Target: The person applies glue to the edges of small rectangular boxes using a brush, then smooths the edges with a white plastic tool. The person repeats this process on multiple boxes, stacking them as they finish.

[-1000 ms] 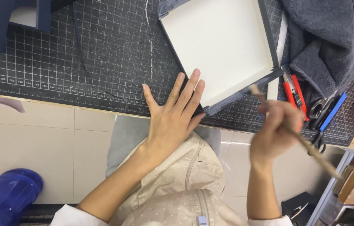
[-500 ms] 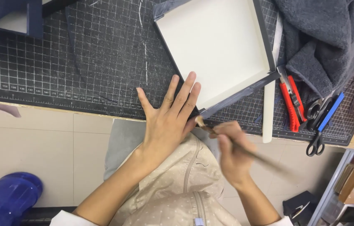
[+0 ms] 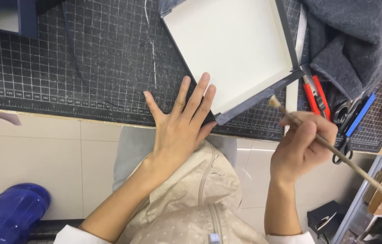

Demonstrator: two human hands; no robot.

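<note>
Head view: across the top of the frame, the gridded black cutting mat (image 3: 87, 58) covers my counter. On it, at upper centre, lies the shallow square box (image 3: 231, 49), smooth white inside with dark edging. A soft grey cloth (image 3: 353, 40) is bunched at upper right. My left hand (image 3: 182, 122) lies flat, fingers spread, pressing the box's lower corner. My right hand (image 3: 304, 144), lower right, has its grip pinched on a thin wooden brush (image 3: 331, 147), bristles just beside the box edge.
</note>
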